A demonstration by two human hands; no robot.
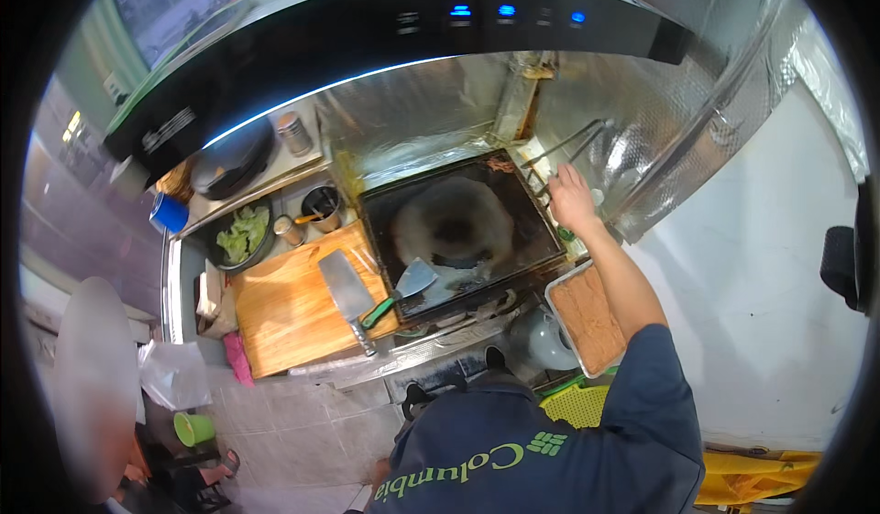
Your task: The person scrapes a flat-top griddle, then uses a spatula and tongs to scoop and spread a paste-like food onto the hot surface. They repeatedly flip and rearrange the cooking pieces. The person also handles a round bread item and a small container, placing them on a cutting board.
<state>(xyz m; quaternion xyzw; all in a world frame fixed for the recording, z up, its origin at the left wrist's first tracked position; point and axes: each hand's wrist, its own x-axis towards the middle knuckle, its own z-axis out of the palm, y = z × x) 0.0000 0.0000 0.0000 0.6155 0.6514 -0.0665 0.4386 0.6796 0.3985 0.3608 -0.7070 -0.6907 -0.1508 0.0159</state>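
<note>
We see the right hand clenched around long metal tongs at two o'clock of the black griddle, arm stretched to stay off the hot plate (left hand out of view), scraper parked at six o'clock, within reach.

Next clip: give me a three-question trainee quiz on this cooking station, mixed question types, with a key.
1. True or false: the right hand holds long metal tongs at the far right corner of the black griddle.
2. Which tool lies on the wooden cutting board? A) a cleaver B) a whisk C) a ladle
3. Fill in: the tray of brown patties sits to the ______ of the griddle.

Key:
1. True.
2. A: the cleaver lies on the board, while a green-handled scraper rests on the griddle's near edge.
3. Right. The left hand is not in view.
</note>
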